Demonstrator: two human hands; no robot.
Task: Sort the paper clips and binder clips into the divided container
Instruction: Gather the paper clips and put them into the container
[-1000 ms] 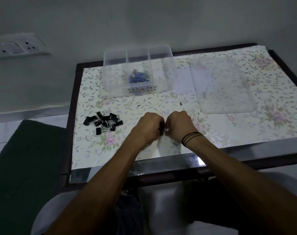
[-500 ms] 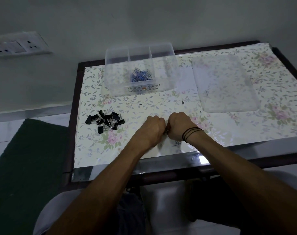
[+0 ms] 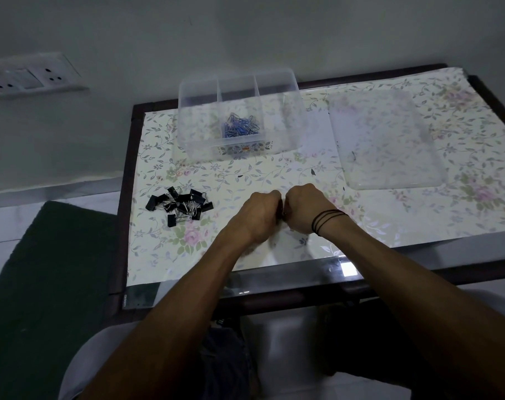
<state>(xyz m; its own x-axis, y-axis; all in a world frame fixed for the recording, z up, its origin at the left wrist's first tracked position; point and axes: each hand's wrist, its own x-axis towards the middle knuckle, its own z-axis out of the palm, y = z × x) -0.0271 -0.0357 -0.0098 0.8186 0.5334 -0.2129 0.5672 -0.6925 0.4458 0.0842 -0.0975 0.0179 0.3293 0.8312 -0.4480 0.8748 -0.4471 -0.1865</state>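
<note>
— On the wall at far left, what do you see?

— A white socket plate [image 3: 29, 75]. Below it a dark green mat [image 3: 43, 272] lies on the floor beside the table [image 3: 124, 226], whose top carries a floral cover [image 3: 476, 157].

— And the clips?

— Black binder clips [image 3: 179, 206] sit in a loose heap on the left part of the cover, well apart from the divided container [image 3: 199, 140]. That clear box stands at the far edge, split into three compartments; blue paper clips [image 3: 241, 127] lie in the middle one. I see nothing in the other two.

— The hands?

— Near the front edge, right of the heap. The left hand [image 3: 260, 216] and right hand [image 3: 304, 207] are both curled into fists and pressed knuckle to knuckle. A small dark thing [image 3: 280, 210] shows between them; both seem to pinch it, though I cannot tell what it is. Black cords [image 3: 326, 219] circle the right wrist.

— Further right?

— A clear lid [image 3: 390, 140] lies flat on the cover, beside the container.
</note>
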